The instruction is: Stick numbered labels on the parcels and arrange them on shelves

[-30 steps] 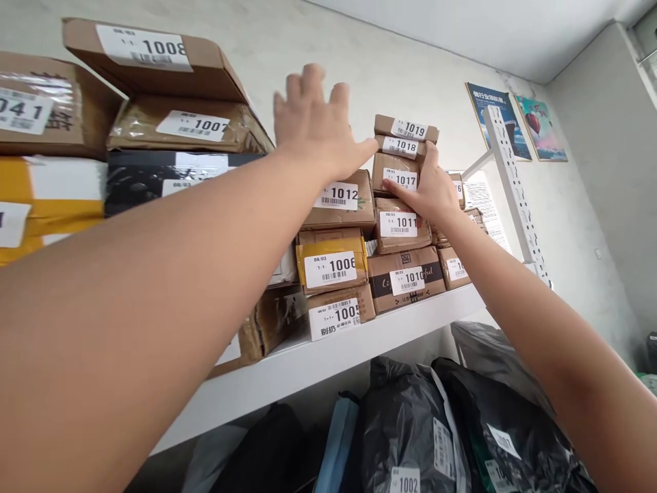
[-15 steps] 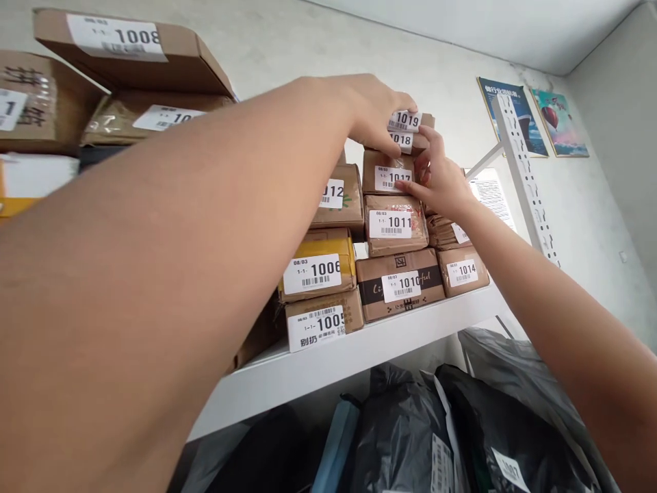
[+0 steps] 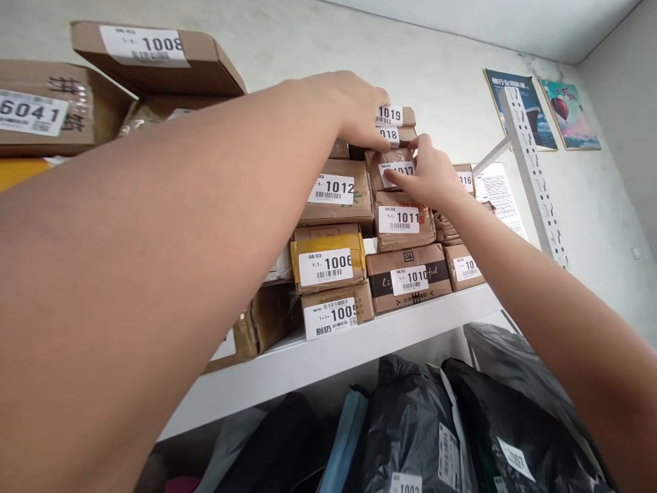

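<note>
Two small flat cardboard boxes, marked 1019 (image 3: 408,116) and 1018 (image 3: 408,134), lie stacked at the top of a parcel pile. My left hand (image 3: 354,106) is closed around their left end, fingers above and thumb along the lower edge. Beneath them sits a cardboard box marked 1017 (image 3: 375,171). My right hand (image 3: 436,171) grips its right side, thumb across the front label and index finger up near the end of 1018. The other right fingers are partly hidden. Below that is a taped box marked 1011 (image 3: 397,241).
A white shelf (image 3: 287,373) carries several labelled boxes, including 1012 (image 3: 333,213), 1006 (image 3: 328,236) and 1010 (image 3: 377,277). On the left a box marked 1008 (image 3: 215,68) rests high up. Black plastic parcels (image 3: 410,418) stand below; a white perforated post (image 3: 534,171) rises at right.
Boxes 1019 and 1018 have shifted left over box 1017, with my left hand on them. My right hand has moved slightly left too. The view has turned a little left.
</note>
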Demonstrator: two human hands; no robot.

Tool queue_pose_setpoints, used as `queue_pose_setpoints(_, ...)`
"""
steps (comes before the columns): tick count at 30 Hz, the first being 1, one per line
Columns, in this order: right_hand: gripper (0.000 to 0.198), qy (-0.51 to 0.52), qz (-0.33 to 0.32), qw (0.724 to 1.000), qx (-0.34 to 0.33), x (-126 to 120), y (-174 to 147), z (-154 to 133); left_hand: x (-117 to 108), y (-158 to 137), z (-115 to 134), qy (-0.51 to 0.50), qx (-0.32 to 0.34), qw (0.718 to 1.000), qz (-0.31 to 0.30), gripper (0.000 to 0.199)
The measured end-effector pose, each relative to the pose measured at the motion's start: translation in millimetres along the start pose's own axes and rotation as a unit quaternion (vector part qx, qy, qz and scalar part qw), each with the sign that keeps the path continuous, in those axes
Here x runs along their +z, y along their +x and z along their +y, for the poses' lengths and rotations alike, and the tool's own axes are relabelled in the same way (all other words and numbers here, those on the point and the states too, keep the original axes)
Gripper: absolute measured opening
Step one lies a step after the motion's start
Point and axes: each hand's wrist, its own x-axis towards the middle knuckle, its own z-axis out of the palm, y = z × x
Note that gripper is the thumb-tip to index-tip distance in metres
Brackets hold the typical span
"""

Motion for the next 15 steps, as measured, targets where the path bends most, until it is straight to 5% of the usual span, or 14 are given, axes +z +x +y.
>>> queue_pose_setpoints(10, 0.078, -0.022, 0.049, 0.998, -0.022, 1, 12, 19, -6, -6, -1, -0.033, -0.007, 0.998, -0.055, 0.079)
queue_pose_setpoints(15, 0.064, -0.009, 0.017, 0.999, -0.029, 3, 17, 21, -2, -11, 0, -0.013, -0.020, 0.999, -0.041, 0.068)
